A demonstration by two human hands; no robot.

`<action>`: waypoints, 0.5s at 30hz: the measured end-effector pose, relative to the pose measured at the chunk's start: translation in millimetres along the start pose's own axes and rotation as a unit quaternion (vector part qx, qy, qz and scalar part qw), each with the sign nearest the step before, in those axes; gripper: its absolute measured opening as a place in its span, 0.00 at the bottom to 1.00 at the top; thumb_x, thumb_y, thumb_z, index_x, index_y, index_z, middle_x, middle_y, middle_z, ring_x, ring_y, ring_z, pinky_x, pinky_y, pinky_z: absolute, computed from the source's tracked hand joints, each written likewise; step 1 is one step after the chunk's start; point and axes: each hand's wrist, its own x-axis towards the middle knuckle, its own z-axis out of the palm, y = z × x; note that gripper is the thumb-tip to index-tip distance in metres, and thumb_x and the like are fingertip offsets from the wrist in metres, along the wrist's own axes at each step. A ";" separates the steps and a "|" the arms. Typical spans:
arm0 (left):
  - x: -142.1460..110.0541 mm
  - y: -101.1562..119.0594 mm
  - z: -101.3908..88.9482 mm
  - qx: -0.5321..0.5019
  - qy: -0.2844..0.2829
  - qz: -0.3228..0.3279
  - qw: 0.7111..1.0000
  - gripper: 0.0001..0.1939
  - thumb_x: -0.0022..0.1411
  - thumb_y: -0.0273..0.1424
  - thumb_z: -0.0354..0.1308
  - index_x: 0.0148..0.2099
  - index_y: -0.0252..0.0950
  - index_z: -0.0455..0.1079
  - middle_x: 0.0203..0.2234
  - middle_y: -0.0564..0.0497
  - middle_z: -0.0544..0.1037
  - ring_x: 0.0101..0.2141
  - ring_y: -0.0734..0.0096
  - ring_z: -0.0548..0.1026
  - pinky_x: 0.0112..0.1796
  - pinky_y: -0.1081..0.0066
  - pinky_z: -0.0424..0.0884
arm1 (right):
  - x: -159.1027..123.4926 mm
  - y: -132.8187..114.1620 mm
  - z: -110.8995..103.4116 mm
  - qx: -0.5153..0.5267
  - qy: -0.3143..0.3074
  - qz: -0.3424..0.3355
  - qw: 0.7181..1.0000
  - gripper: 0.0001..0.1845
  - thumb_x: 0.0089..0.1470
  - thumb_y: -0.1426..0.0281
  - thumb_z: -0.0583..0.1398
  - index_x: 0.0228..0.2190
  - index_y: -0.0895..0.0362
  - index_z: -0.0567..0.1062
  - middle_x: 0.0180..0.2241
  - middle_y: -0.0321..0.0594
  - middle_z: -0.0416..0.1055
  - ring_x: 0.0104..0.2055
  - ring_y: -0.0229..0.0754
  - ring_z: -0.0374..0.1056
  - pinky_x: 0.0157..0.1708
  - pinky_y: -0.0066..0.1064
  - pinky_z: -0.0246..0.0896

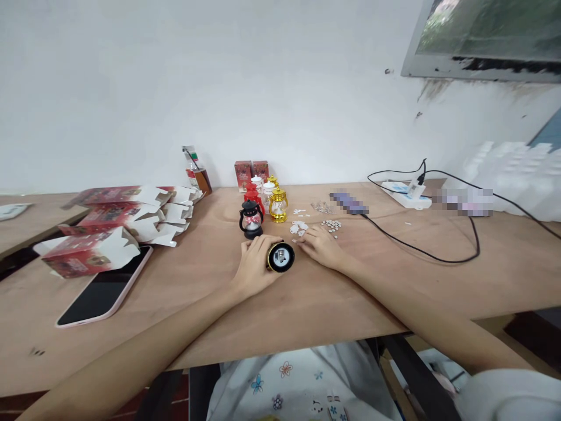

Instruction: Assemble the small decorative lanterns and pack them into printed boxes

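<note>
The left hand's grip (256,266) is closed around a lantern (281,258), tipped so that its round black base faces the near side; the recess in that base is uncovered, with a metallic part showing inside. The right hand (323,247) has its fingers bent low just right of the lantern, at the near edge of some flat white pieces (300,227); whether it pinches one cannot be told.

Right of these lie small round discs (332,225), and farther off white strips (301,213) and thin small parts (322,206), all loose. Beyond the left hand, a black lantern (251,221) stands upright, with red, gold and white ones behind it and two upright red boxes (243,173) farthest back. Open cartons (90,252) lie at the left of the tabletop (184,316).

The held lantern looks partway through: base open, cover not on. Whether the standing ones are finished is unclear, their undersides being hidden.
</note>
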 end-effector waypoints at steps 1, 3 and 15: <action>0.0 0.0 0.2 -0.002 0.003 0.000 1.000 0.22 0.53 0.32 0.58 0.50 0.38 0.59 0.48 0.46 0.72 0.50 0.57 0.67 0.46 0.60 0.55 | -0.2 -2.0 -0.3 0.026 0.020 0.004 0.999 0.07 0.57 0.73 0.57 0.30 0.59 0.74 0.31 0.42 0.73 0.37 0.43 0.65 0.39 0.35 0.58; 0.1 -0.1 0.3 -0.004 0.007 -0.001 1.000 0.22 0.53 0.31 0.58 0.50 0.38 0.59 0.48 0.46 0.72 0.51 0.57 0.67 0.46 0.60 0.55 | -0.6 -8.2 -2.5 0.083 0.069 0.018 0.994 0.07 0.58 0.72 0.56 0.30 0.58 0.73 0.30 0.40 0.73 0.36 0.41 0.66 0.38 0.33 0.59; 0.0 0.8 1.2 0.076 0.035 -0.044 0.996 0.20 0.58 0.34 0.53 0.53 0.37 0.58 0.50 0.43 0.69 0.50 0.54 0.66 0.42 0.60 0.57 | -3.9 -56.0 -26.6 -0.115 0.268 -0.259 0.921 0.05 0.54 0.76 0.59 0.35 0.57 0.72 0.29 0.38 0.74 0.30 0.37 0.64 0.31 0.33 0.56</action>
